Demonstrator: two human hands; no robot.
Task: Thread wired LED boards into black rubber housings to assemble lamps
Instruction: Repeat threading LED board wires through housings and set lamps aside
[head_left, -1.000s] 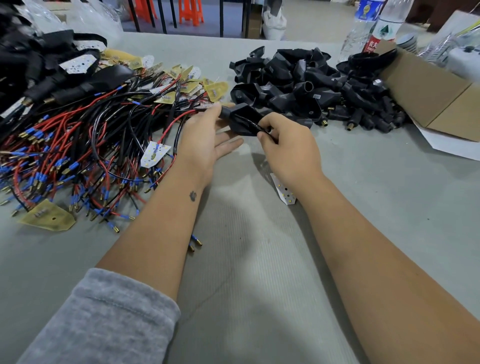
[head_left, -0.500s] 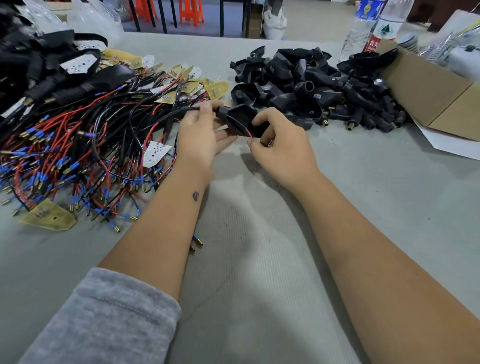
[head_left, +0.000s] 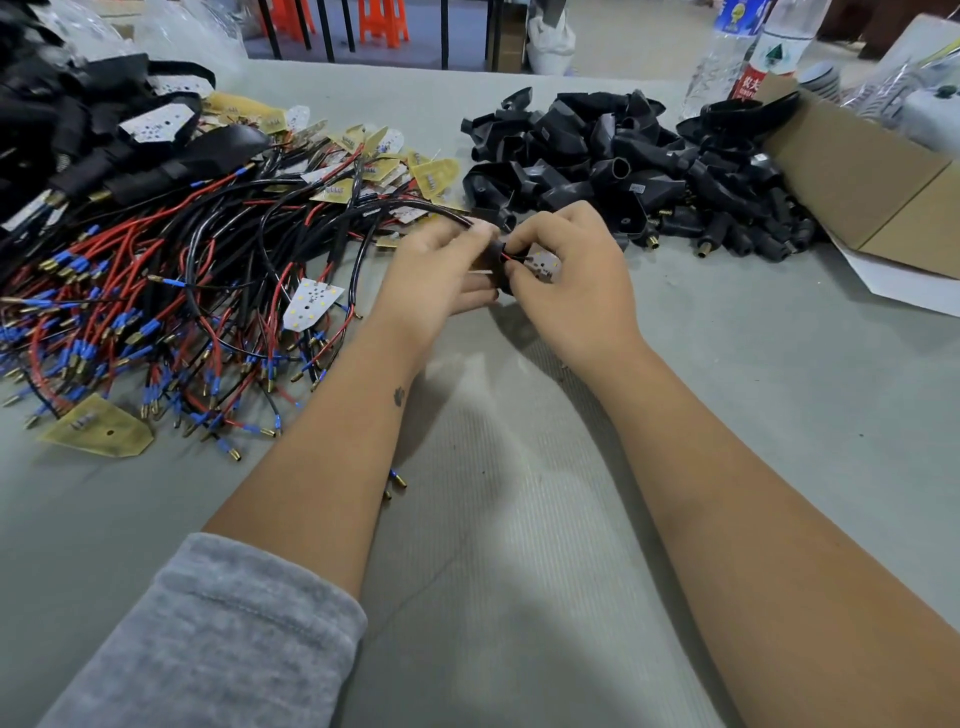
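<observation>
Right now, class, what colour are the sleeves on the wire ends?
Blue, clearest in the head view.

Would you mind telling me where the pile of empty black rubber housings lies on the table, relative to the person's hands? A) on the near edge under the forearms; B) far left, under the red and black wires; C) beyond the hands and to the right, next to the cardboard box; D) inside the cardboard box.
C: the pile of empty black housings lies beyond the right hand, on the table beside the cardboard box.
</observation>
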